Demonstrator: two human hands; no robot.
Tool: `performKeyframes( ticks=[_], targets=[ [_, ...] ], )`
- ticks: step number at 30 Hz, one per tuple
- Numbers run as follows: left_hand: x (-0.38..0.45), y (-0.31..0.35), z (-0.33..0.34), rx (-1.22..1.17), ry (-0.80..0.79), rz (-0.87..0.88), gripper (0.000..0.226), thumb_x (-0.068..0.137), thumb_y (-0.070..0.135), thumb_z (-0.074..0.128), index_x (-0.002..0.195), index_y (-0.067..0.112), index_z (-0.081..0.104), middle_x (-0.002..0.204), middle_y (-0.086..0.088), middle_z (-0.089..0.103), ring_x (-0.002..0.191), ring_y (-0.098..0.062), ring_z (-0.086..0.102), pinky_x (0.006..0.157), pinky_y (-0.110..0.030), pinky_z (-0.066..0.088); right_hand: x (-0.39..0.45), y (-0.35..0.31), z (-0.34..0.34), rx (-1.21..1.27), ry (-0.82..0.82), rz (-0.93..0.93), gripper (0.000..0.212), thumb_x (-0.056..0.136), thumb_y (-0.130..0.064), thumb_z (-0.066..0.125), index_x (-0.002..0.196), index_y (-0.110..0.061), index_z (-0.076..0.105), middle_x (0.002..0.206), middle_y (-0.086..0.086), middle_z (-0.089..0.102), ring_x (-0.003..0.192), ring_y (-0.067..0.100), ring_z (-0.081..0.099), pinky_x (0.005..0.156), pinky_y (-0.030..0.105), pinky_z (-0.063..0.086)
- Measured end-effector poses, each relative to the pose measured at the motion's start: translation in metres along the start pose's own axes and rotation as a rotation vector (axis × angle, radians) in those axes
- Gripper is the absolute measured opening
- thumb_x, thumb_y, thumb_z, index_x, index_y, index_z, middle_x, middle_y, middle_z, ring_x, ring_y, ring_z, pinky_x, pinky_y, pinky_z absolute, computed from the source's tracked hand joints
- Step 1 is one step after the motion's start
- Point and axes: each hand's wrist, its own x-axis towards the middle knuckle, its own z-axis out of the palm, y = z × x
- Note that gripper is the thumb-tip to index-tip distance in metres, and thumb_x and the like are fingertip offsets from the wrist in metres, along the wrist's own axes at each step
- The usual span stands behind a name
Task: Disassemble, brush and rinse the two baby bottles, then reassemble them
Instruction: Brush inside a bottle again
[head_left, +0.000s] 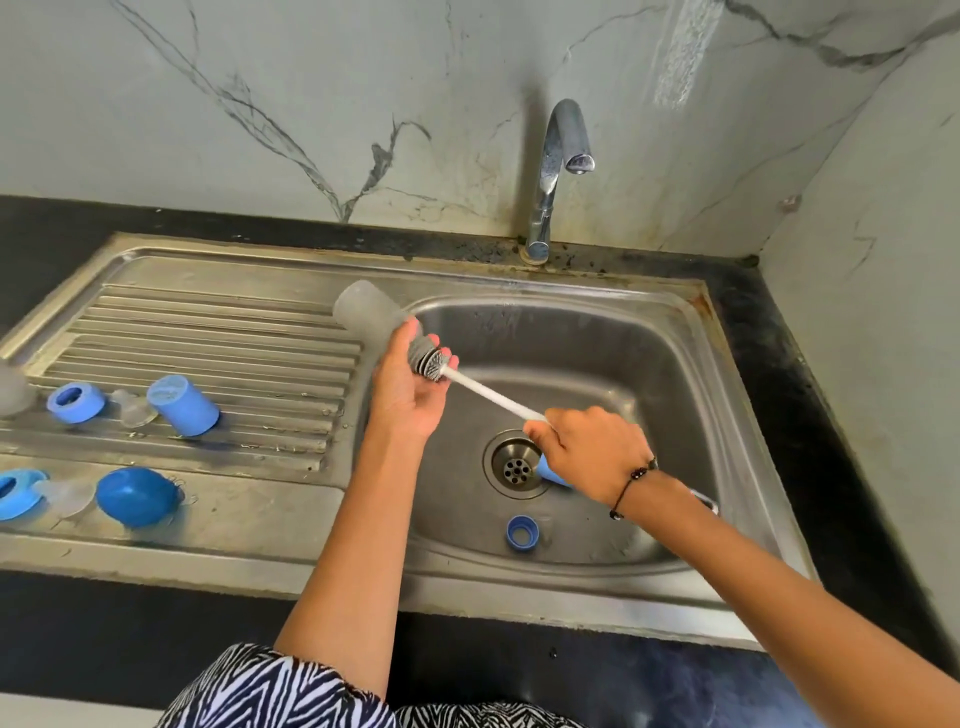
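**While bottle body gets brushed, loose parts wait on the drainboard**

With the brush head at its mouth, the frosted bottle body is held tilted over the sink's left rim, base up and away, neck toward the person. Left hand wraps around the neck end, fingers curled round it. Probably angled so the brush goes straight in and drips land in the basin.

Right hand pinches the far end of the bottle brush, fingers closed on the white handle. Grey bristle head sits right at the bottle mouth, partly inside by the look of it; exact depth not readable.

Faucet shows no water running.

Parts staged on the drainboard, left of the basin, likely to keep them out of the work zone:
- blue cap lying on its side
- blue collar ring, clear nipple between ring and cap
- second blue collar ring at the frame edge, clear nipple beside it, blue dome cap next to that
- second frosted bottle, mostly cut off at the left edge

Inside the sink basin: small blue ring near the front wall, another blue piece by the drain, mostly hidden under the right wrist.

Judgement: disassembly done, brushing step in progress, rinse and reassembly still open.
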Motion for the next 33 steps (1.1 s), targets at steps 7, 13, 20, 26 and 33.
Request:
performKeyframes(
  ticks=[7, 13, 20, 26, 33],
  targets=[
    [-0.012, 0.016, -0.004, -0.148, -0.277, 0.059, 0.045, 0.090, 0.043, 0.046, 0.103, 0.001, 0.055, 0.085, -0.013, 0.065, 0.089, -0.026, 0.067, 0.095, -0.042, 0.050, 0.003, 0.008, -0.011, 0.876, -0.465, 0.089, 0.049, 0.097, -0.044, 0.043, 0.057, -0.018, 0.032, 0.040, -0.005, 0.026, 0.034, 0.013, 0.016, 0.037, 0.017, 0.018],
    [-0.005, 0.011, -0.011, -0.097, -0.128, 0.085, 0.025, 0.087, 0.035, 0.059, 0.092, 0.011, 0.054, 0.070, -0.003, 0.058, 0.055, -0.011, 0.058, 0.066, -0.028, 0.055, -0.004, -0.003, -0.016, 0.122, -0.118, 0.013, 0.045, 0.097, -0.051, 0.030, 0.070, -0.021, 0.050, 0.071, 0.000, 0.056, 0.074, 0.026, 0.057, 0.061, 0.030, 0.038],
    [0.003, 0.010, -0.018, -0.052, 0.067, 0.183, 0.049, 0.091, 0.039, 0.056, 0.131, 0.013, 0.045, 0.108, -0.005, 0.059, 0.089, -0.015, 0.058, 0.079, -0.032, 0.049, -0.014, 0.012, -0.016, 0.006, -0.143, 0.080, 0.045, 0.098, -0.051, 0.029, 0.083, -0.018, 0.054, 0.092, 0.007, 0.060, 0.091, 0.029, 0.057, 0.067, 0.030, 0.035],
    [0.004, 0.008, -0.020, 0.042, 0.110, 0.287, 0.050, 0.083, 0.002, 0.065, 0.126, 0.017, 0.046, 0.112, 0.003, 0.060, 0.110, -0.017, 0.056, 0.083, -0.026, 0.047, -0.018, 0.021, -0.009, 0.562, -0.165, 0.094, 0.023, 0.100, -0.033, 0.037, 0.098, -0.021, 0.056, 0.056, -0.004, 0.041, 0.046, 0.008, 0.036, 0.040, 0.019, 0.032],
    [0.001, 0.001, -0.009, -0.003, 0.100, 0.353, 0.057, 0.082, -0.004, 0.066, 0.134, 0.010, 0.046, 0.109, -0.001, 0.064, 0.115, -0.020, 0.059, 0.085, -0.024, 0.053, -0.023, -0.016, -0.001, 0.361, -0.011, -0.021, 0.060, 0.101, -0.027, 0.031, 0.135, -0.059, -0.007, 0.065, 0.005, 0.049, 0.066, 0.029, 0.050, 0.065, 0.035, 0.041]
  ],
)
